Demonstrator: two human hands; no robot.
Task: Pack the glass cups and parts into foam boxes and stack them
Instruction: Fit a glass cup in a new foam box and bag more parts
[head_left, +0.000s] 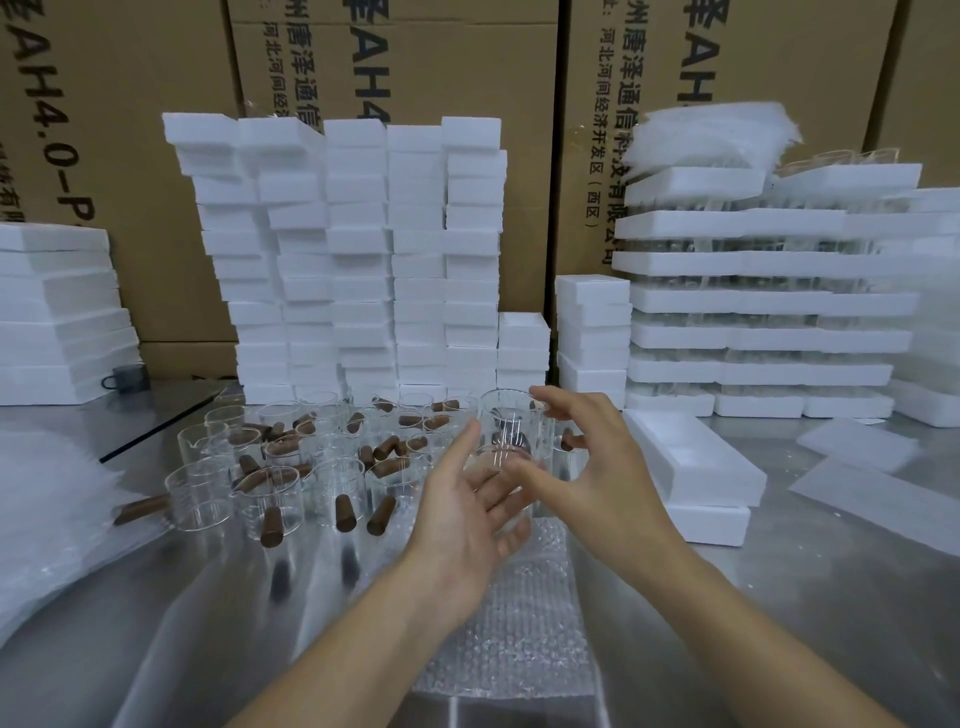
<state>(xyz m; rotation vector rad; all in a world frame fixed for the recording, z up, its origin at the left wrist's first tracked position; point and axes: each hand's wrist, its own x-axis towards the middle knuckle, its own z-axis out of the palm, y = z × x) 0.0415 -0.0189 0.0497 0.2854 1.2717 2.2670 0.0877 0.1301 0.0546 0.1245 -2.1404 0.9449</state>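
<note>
Right hand (587, 457) is curved round a glass cup (506, 441), fingers up by the rim and thumb low on the side, so it's clasped on the cup; left hand (467, 509) is flat and open, palm up, fingers straight against the cup's near side like it's cradling it. There's something dark sitting inside the cup, probably one of the brown parts, but it's too blurry to swear to.

The cup hangs just above a sheet of bubble wrap (514, 623) laid out on the steel table (779, 597); so I'd say this is the wrapping step, before anything goes into foam. Next move as I read it: set the cup down on the wrap and roll it up snug; slippery glass, so both hands need to keep hold.

Just to the right sits an open foam box (691, 457) on top of another one; that looks like where the bundle ends up. On the left, a crowd of unpacked cups (260, 478) with loose brown parts (382, 514) scattered among them; behind those, tall foam box stacks (363, 260) against cardboard cartons (130, 156).
</note>
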